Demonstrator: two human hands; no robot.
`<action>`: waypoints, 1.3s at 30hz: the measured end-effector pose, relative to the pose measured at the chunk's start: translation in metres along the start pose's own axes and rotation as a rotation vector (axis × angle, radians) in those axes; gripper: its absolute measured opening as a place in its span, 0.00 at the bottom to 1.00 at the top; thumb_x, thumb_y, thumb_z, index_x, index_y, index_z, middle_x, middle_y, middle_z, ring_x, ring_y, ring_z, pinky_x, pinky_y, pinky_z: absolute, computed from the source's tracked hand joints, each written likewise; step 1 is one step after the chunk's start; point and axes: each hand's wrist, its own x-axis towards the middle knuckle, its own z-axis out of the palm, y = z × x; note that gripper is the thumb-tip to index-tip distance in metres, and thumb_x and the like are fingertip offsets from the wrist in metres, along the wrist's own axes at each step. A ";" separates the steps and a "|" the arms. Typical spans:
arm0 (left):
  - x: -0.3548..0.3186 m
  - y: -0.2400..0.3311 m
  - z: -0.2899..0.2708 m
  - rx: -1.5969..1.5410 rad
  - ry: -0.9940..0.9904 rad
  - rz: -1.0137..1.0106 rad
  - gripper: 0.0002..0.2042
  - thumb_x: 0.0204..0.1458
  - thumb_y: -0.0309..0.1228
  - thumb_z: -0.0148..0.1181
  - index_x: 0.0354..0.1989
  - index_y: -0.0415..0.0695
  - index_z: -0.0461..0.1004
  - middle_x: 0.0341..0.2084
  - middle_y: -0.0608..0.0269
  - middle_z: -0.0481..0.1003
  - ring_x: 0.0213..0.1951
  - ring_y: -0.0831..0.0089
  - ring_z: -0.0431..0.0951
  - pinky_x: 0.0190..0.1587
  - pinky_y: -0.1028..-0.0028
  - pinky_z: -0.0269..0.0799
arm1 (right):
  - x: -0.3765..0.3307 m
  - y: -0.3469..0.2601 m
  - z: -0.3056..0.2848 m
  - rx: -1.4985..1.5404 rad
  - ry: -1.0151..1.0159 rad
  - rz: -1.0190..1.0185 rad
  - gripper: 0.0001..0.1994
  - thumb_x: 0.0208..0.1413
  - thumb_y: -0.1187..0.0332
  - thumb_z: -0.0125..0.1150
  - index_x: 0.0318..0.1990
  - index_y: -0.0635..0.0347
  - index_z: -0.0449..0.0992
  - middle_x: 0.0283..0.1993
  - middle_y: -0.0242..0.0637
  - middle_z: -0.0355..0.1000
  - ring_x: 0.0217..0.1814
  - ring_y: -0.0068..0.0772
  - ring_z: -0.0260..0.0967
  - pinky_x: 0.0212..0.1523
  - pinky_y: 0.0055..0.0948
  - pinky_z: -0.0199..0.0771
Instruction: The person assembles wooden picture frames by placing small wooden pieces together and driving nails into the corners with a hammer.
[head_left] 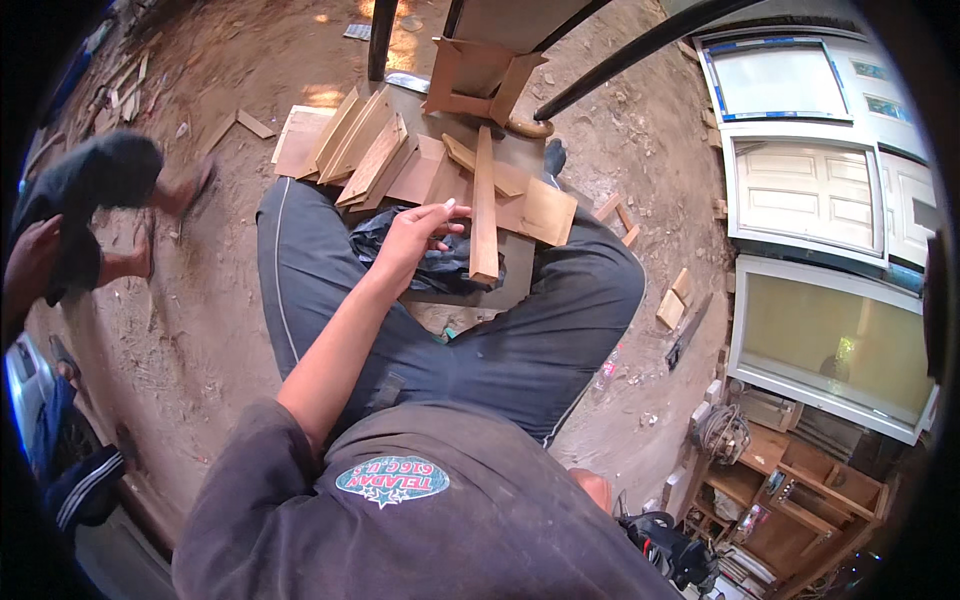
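Soft daylight, dark curved rim

Grey worktop (518, 266) has sev'l wd pcs (372, 150) & blk plastic bag (455, 268) on it.

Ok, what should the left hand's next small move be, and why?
I'd probably close the left hand around the long wooden strip. Its thumb and fingers are partly open right beside the strip, not wrapped around it, and the strip's near end reaches over the black plastic, so a grip there would likely steady it.
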 end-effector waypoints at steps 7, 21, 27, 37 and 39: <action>-0.070 0.029 0.009 0.442 0.133 0.365 0.16 0.68 0.39 0.61 0.39 0.39 0.87 0.32 0.67 0.80 0.36 0.76 0.77 0.42 0.75 0.71 | 0.007 0.009 0.024 0.070 0.195 -0.125 0.16 0.61 0.61 0.63 0.25 0.64 0.75 0.26 0.54 0.74 0.28 0.61 0.76 0.29 0.54 0.72; -0.098 -0.045 0.172 1.136 -1.328 -0.218 0.23 0.71 0.45 0.49 0.41 0.38 0.86 0.35 0.55 0.86 0.37 0.67 0.85 0.40 0.62 0.79 | 0.010 -0.012 -0.011 0.102 -0.199 -0.019 0.15 0.58 0.57 0.60 0.38 0.57 0.86 0.40 0.56 0.81 0.47 0.61 0.80 0.45 0.54 0.79; -0.121 -0.112 0.240 1.268 -1.539 -0.422 0.22 0.71 0.46 0.47 0.47 0.44 0.85 0.36 0.60 0.86 0.36 0.65 0.85 0.32 0.58 0.79 | -0.027 -0.026 -0.045 0.138 -0.191 0.003 0.15 0.61 0.57 0.58 0.43 0.55 0.87 0.40 0.54 0.81 0.46 0.61 0.79 0.47 0.51 0.79; -0.128 -0.142 0.242 1.452 -1.642 -0.364 0.24 0.74 0.46 0.40 0.54 0.47 0.83 0.38 0.53 0.83 0.37 0.62 0.84 0.35 0.59 0.78 | -0.039 0.014 -0.019 0.124 -0.172 -0.083 0.18 0.65 0.54 0.59 0.39 0.60 0.85 0.37 0.56 0.80 0.43 0.63 0.79 0.46 0.53 0.78; -0.119 -0.135 0.241 1.359 -1.559 -0.434 0.24 0.73 0.46 0.40 0.55 0.46 0.82 0.39 0.51 0.83 0.37 0.60 0.84 0.37 0.57 0.80 | -0.035 0.022 -0.006 0.085 -0.128 -0.100 0.18 0.65 0.54 0.59 0.38 0.61 0.85 0.36 0.55 0.80 0.42 0.63 0.79 0.45 0.54 0.78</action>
